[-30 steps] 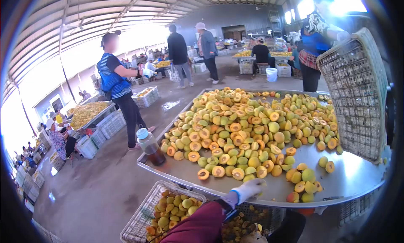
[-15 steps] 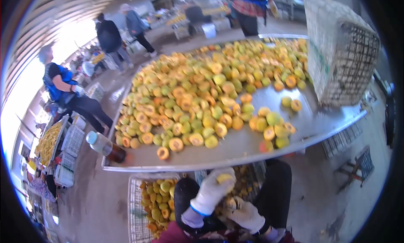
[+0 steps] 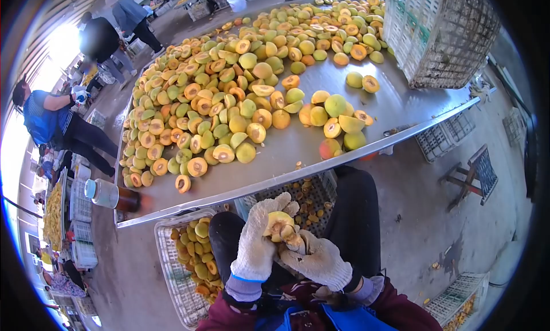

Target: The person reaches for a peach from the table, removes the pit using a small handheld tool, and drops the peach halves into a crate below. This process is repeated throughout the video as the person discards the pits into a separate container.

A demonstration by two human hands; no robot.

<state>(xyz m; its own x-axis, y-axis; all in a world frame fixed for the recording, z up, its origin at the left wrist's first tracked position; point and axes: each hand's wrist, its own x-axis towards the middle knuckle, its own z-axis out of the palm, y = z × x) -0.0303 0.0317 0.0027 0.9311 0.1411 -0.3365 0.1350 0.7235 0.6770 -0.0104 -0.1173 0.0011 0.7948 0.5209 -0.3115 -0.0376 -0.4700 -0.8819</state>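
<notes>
My gloved left hand (image 3: 256, 233) is closed around a peach half (image 3: 279, 221), its cut yellow flesh facing up above my lap. Against the lower side of that fruit presses my gloved right hand (image 3: 321, 262), fingers curled in a grip. What those fingers hold is too small and covered to make out. Below the table edge, a crate (image 3: 323, 188) between my knees has small brown pits and scraps in it. A white crate (image 3: 166, 268) by my left leg contains peach halves (image 3: 197, 248).
A metal table (image 3: 275, 159) bears a large heap of halved peaches (image 3: 212, 102). On it stand a bottle of dark liquid (image 3: 114, 196) at the left corner and an upright crate (image 3: 441, 36) at the right. A folding stool (image 3: 472, 173) is right; people stand left.
My view has turned, so the table sits higher and further left. My hands have come together; the right now touches the peach half in the left.
</notes>
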